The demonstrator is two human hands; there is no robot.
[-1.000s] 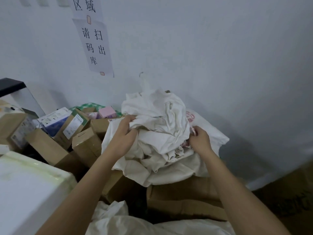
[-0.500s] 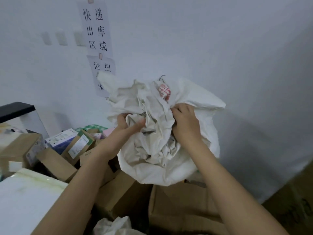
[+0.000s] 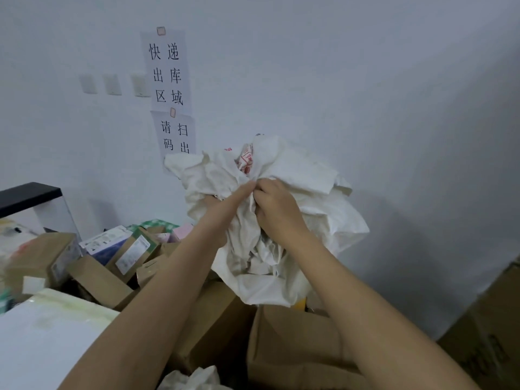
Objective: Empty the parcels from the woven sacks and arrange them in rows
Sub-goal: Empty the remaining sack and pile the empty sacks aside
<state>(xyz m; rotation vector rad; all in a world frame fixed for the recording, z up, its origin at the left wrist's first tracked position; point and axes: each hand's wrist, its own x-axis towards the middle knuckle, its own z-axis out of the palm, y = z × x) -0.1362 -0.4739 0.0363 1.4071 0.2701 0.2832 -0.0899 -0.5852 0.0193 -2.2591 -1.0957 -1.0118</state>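
A crumpled white woven sack with red print hangs in the air in front of the wall, above the parcels. My left hand grips its folds from the left, fingers partly buried in the cloth. My right hand bunches the cloth right beside it, fingers curled into the fabric. Brown cardboard parcels lie jumbled at the left and below. A large open carton sits under the sack.
A white foam box fills the lower left. Another white sack shows at the bottom edge. A big brown carton stands at the right. Paper signs hang on the wall. A black shelf edge juts at left.
Both hands have lifted the sack up off the parcel pile and drawn closer together on the bunched cloth. The view has tilted upward.
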